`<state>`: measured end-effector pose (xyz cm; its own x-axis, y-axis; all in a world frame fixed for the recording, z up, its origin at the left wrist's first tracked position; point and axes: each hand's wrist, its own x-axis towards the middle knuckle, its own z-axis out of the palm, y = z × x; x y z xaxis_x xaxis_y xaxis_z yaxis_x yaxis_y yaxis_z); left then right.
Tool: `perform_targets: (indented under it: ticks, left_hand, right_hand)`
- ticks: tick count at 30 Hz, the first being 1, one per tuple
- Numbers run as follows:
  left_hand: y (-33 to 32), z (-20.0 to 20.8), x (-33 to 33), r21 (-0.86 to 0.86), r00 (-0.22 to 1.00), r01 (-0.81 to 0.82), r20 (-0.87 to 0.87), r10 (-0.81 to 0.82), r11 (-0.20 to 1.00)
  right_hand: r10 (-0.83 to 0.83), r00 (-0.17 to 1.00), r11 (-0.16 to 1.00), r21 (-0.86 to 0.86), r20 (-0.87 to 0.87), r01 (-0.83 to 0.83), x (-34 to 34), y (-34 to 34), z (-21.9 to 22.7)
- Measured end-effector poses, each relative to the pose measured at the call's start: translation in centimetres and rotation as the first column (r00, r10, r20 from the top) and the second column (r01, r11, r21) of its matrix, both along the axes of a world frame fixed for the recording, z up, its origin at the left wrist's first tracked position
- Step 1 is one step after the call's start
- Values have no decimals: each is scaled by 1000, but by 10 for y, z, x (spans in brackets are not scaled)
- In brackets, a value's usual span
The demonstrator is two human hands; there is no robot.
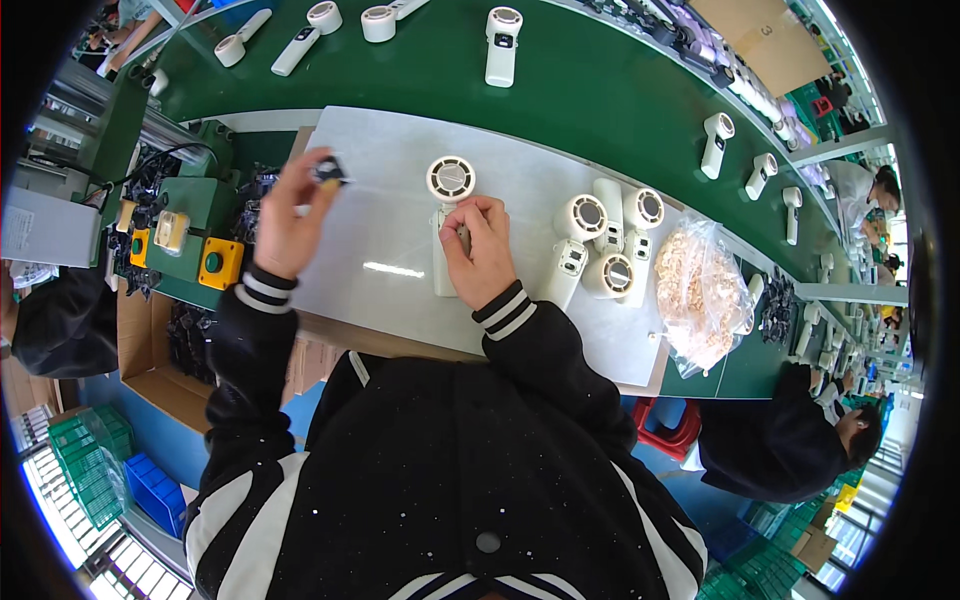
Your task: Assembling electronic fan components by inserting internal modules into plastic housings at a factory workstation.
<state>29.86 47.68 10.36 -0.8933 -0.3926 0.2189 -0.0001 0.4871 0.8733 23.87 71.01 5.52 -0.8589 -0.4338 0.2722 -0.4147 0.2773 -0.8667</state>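
A white handheld fan (pixel 451 179) lies on the pale grey sheet (pixel 370 225) in front of me, its round grille at the far end and its handle toward me. My right hand (pixel 482 245) is closed over the upper handle, just below the fan's head; its fingertips hide that part of the handle. To the left, my left hand (pixel 292 215) is raised near the sheet's left edge. Between its thumb and fingers it pinches a small black part (pixel 329 170), slightly blurred. Several similar fans (pixel 581 217) lie grouped to the right of my right hand.
A clear plastic bag of small beige pieces (pixel 700 290) sits at the sheet's right. Beyond runs a green belt (pixel 600 75) carrying more fans. At left stand a green machine with a yellow button box (pixel 221 263) and a cardboard box (pixel 150 350) of black parts. Other people sit on both sides.
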Motion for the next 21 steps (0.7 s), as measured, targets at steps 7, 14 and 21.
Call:
perform_targets:
  ticks: [7, 14, 21]
  left_hand:
    - [85, -26, -11, 327, 982, 147, 61, -176, 934]
    - [91, -19, -10, 662, 979, 177, -44, -199, 728]
    - [103, -33, -13, 780, 996, 74, -24, -88, 621]
  right_hand:
    - [-38, 992, 996, -72, 121, 47, -1, -4, 5]
    - [-65, 992, 983, -163, 108, 82, -2, 5, 5]
    - [89, 935, 970, -241, 345, -3, -17, 14, 15]
